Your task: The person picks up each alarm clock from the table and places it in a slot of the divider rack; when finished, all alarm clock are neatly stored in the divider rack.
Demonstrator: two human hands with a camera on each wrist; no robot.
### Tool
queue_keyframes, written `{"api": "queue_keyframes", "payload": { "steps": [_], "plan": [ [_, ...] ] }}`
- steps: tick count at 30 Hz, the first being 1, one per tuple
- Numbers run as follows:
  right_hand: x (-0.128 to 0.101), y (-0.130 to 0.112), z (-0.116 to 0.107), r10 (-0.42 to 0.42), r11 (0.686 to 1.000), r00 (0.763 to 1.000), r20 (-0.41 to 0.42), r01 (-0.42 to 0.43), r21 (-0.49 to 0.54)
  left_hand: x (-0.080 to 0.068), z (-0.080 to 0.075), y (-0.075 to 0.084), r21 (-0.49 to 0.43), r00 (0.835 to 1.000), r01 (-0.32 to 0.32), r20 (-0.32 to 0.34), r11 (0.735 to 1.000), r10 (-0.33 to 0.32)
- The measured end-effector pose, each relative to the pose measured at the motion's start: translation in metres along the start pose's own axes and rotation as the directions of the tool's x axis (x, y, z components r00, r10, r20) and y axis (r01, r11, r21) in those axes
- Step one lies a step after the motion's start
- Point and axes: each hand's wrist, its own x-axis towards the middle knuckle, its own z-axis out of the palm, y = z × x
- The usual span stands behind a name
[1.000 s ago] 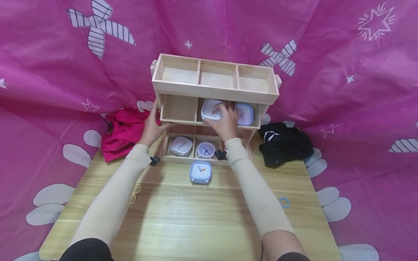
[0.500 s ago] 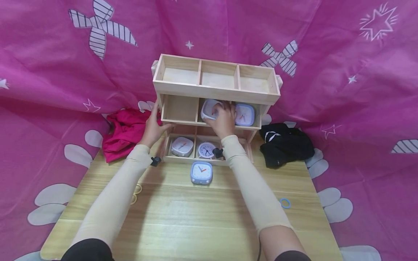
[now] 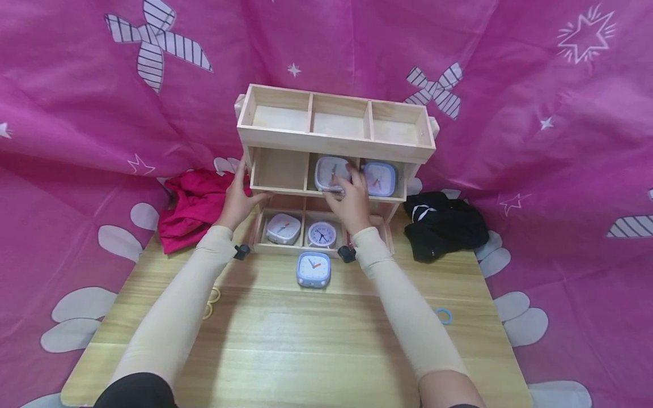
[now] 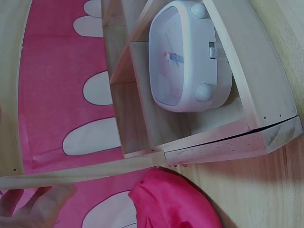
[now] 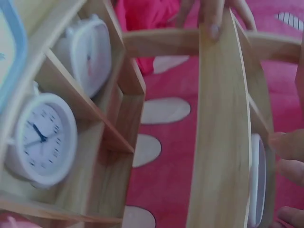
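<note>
A three-tier wooden shelf (image 3: 336, 141) with divided trays stands at the table's back. My left hand (image 3: 240, 201) grips its left end, thumb at the middle tray's front and fingers along the side. In that tray's middle compartment sits a white square alarm clock (image 3: 326, 173). My right hand (image 3: 355, 201) is at this clock's right edge, fingers loosely bent and spread; the right wrist view shows them beside it, not wrapped round it. A lavender clock (image 3: 380, 180) occupies the right compartment. Below are a white square clock (image 3: 283, 229) and a round clock (image 3: 322, 232).
A blue square clock (image 3: 313, 269) lies before the shelf on the table (image 3: 306, 351). Red cloth (image 3: 194, 209) lies left, black cloth (image 3: 446, 224) right. Yellow rings (image 3: 211, 302) and a blue ring (image 3: 444, 316) are nearer the front. A pink curtain (image 3: 326, 45) hangs behind.
My right hand's fingers have come off the white clock's face and slid to its right edge; more of its face shows. The left hand has stayed on the shelf's end.
</note>
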Motion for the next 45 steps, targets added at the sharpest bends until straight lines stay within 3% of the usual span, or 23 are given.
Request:
{"api": "queue_keyframes", "payload": {
  "steps": [3, 6, 9, 12, 14, 17, 20, 25, 30, 37, 45],
  "plan": [
    [-0.021, 0.000, 0.000, -0.043, 0.999, 0.998, -0.047, 0.044, 0.022, -0.001, 0.000, 0.001, -0.013, 1.000, 0.004, 0.004, 1.000, -0.004],
    [-0.042, -0.002, -0.001, -0.058, 0.997, 0.997, -0.042, 0.060, 0.041, 0.000, 0.000, 0.002, -0.022, 1.000, 0.007, 0.006, 1.000, -0.007],
    [-0.064, -0.002, -0.002, -0.037, 0.999, 0.999, 0.037, 0.036, 0.031, 0.001, 0.000, 0.002, -0.021, 1.000, 0.008, 0.008, 1.000, -0.008],
    [-0.087, 0.002, -0.001, 0.010, 1.000, 0.985, 0.175, -0.008, -0.013, 0.001, 0.000, 0.001, -0.007, 1.000, 0.015, 0.010, 1.000, -0.015],
    [-0.103, 0.005, 0.002, 0.065, 0.998, 0.958, 0.279, -0.055, -0.044, 0.001, 0.000, -0.001, 0.006, 1.000, 0.016, 0.010, 1.000, -0.016],
    [-0.124, 0.010, 0.008, 0.160, 0.987, 0.891, 0.426, -0.132, -0.095, 0.001, 0.000, -0.001, 0.019, 1.000, 0.013, 0.004, 1.000, -0.013],
    [-0.142, 0.018, 0.018, 0.227, 0.974, 0.834, 0.503, -0.188, -0.129, 0.001, -0.001, 0.000, 0.026, 1.000, 0.011, 0.001, 1.000, -0.011],
    [-0.161, 0.031, 0.034, 0.262, 0.963, 0.802, 0.537, -0.250, -0.097, 0.000, 0.000, 0.000, 0.032, 1.000, 0.018, 0.004, 0.999, -0.019],
    [-0.168, 0.040, 0.047, 0.243, 0.963, 0.798, 0.552, -0.266, -0.039, 0.000, 0.000, -0.001, 0.021, 1.000, 0.020, 0.005, 1.000, -0.020],
    [-0.169, 0.043, 0.066, 0.195, 0.972, 0.840, 0.506, -0.233, 0.013, -0.001, 0.000, 0.000, 0.013, 1.000, 0.013, 0.000, 1.000, -0.013],
    [-0.173, 0.040, 0.075, 0.170, 0.972, 0.853, 0.493, -0.226, 0.056, -0.002, 0.001, 0.003, -0.015, 1.000, 0.007, 0.001, 1.000, -0.007]
  ]
}}
